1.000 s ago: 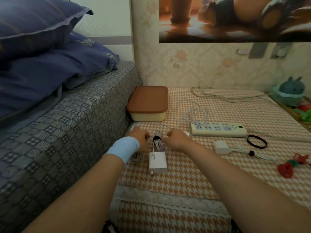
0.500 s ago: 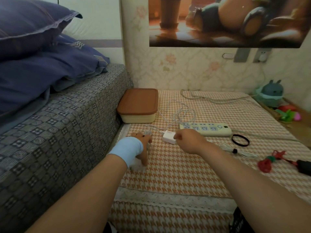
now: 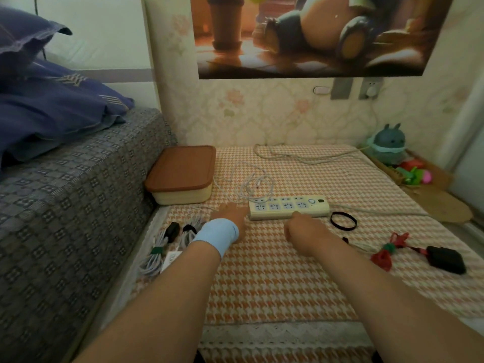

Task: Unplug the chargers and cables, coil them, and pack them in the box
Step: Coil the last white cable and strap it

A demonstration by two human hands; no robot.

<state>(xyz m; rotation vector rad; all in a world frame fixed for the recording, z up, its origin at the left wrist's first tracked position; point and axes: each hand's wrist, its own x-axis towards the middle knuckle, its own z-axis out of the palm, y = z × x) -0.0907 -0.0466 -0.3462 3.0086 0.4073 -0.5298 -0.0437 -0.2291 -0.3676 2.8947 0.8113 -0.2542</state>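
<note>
A tabletop (image 3: 275, 284) draped in orange-and-white houndstooth cloth with a lace hem stands against a bed (image 3: 65, 205) covered in grey-blue checks, with blue pillows (image 3: 52, 111) piled on it. Behind is flowered wallpaper, a cartoon poster (image 3: 314, 35) and a wall socket (image 3: 370, 89) with a white plug in it.

The box (image 3: 180, 174), cream with a brown lid on, sits at the far left corner against the bed. A white power strip (image 3: 288, 208) lies mid-cloth with a loose white cable (image 3: 254, 184) looped behind it. At the near left, two coiled white cables (image 3: 154, 255) lie strapped beside a white charger (image 3: 171, 259) – its grey print is too blurred to read. To the right lie a black band (image 3: 343, 221) and a black charger (image 3: 445, 259) with a bundled red cable (image 3: 387, 251).

The left hand (image 3: 230, 213), above a pale blue wristband (image 3: 217, 237), lies flat with its fingers reaching the strip's left end. The right hand (image 3: 301, 229) is curled, one fingertip at the strip's front edge – whether it holds anything I cannot tell.
</note>
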